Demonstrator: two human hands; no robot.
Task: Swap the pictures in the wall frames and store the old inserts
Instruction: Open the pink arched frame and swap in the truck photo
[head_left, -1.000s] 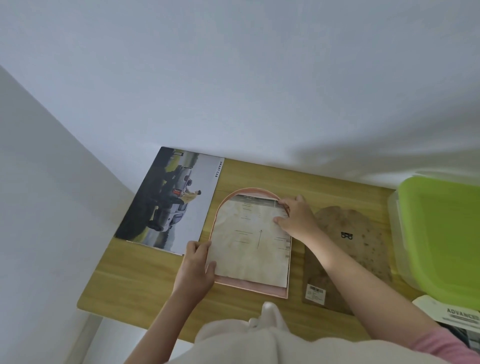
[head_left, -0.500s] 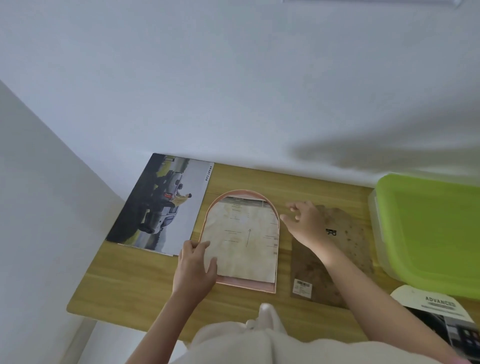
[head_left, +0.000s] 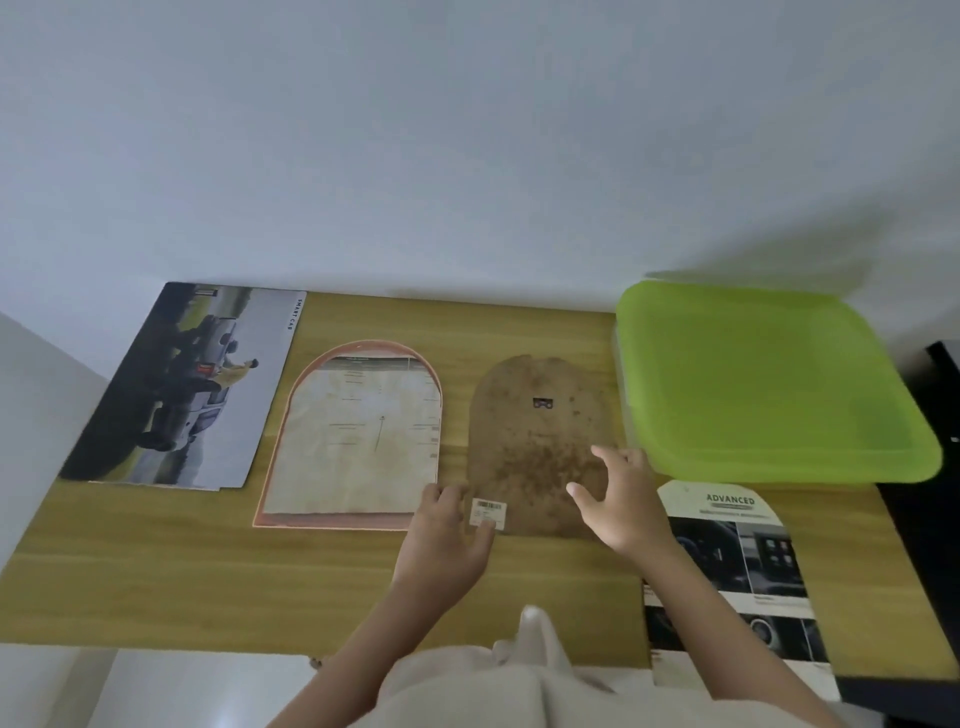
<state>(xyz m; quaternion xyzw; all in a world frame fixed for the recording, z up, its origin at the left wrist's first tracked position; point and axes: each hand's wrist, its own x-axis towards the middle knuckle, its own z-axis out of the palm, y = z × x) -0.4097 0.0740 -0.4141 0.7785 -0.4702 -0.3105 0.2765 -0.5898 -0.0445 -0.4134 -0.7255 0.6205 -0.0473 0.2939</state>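
Head view: we see arched pink frame (head_left: 353, 441) face-down on wooden table (head_left: 156, 571), pale paper insert (head_left: 358, 447) laid inside. Arched brown fibreboard backing (head_left: 540, 447) just beside it. Left hand (head_left: 449, 530), fingers loosely curled, touches backing's labelled corner; right hand (head_left: 618, 499) spread over its right edge — we judge both preparing to lift backing onto frame.

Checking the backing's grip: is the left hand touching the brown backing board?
Touching. The head view shows the left hand's fingers on the brown backing board's lower left corner.
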